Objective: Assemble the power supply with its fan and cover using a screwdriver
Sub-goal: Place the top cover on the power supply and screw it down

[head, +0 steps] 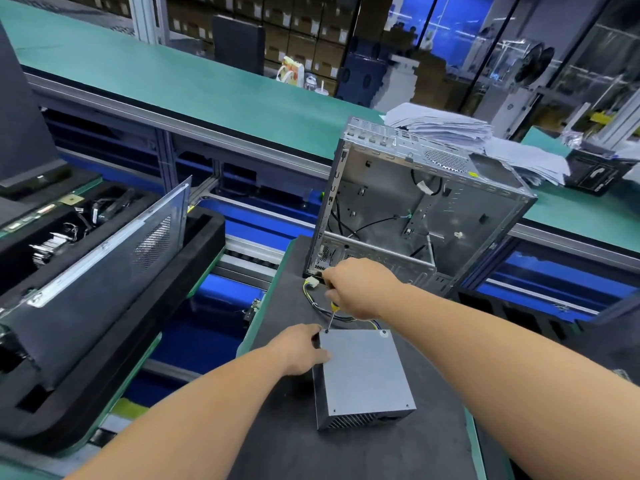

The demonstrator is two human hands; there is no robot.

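Power supply (363,372): one; left hand (301,351) grips corner, right hand (360,289) grips one screwdriver (333,311).

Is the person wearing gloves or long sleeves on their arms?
No. Both the left hand and the right hand are bare, with no gloves. Both forearms are uncovered all the way to the bottom edge of the picture, so no sleeve shows. There is no watch, bracelet or wrist strap on either wrist, and no rings can be seen on the fingers that show.
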